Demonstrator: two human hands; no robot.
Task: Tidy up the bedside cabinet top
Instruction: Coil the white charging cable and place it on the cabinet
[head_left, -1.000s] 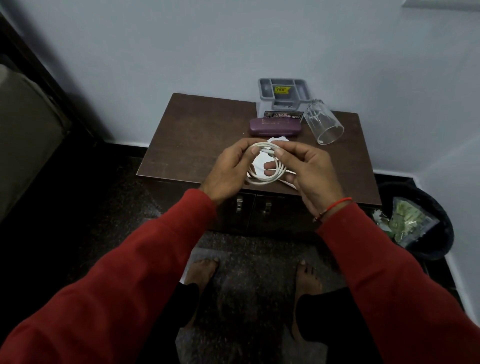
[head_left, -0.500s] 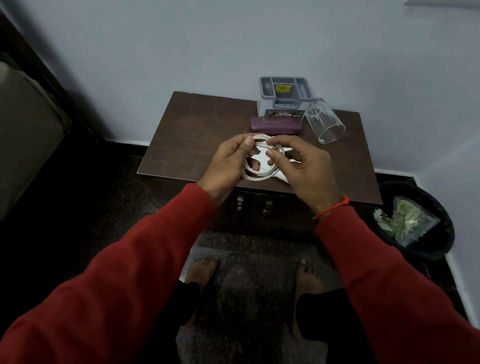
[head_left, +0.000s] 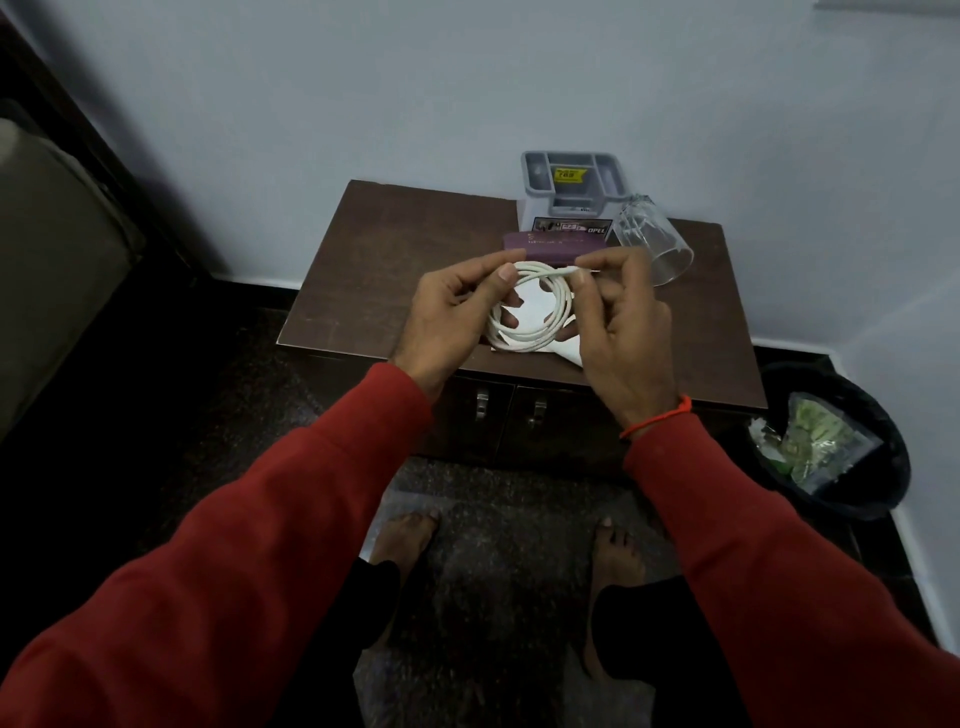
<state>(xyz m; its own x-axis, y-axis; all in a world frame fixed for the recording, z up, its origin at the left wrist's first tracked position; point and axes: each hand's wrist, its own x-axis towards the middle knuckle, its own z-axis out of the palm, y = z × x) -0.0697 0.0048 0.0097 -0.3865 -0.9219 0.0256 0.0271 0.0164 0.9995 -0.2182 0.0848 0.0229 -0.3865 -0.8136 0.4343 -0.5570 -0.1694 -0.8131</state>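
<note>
Both hands hold 1 coiled white cable (head_left: 540, 312) above the bedside cabinet (head_left: 374, 270): left hand (head_left: 449, 317) pinches the loop, right hand (head_left: 618, 322) pinches its plug end.

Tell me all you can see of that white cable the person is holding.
The white cable is thin, round and smooth, plastic-looking, wound into a loose coil of several loops. It is held up over the front of the brown cabinet top, above a white paper. The left hand pinches the coil's left side; the right hand pinches its free end, a small white plug, at the top. Nothing else touches it.
</note>
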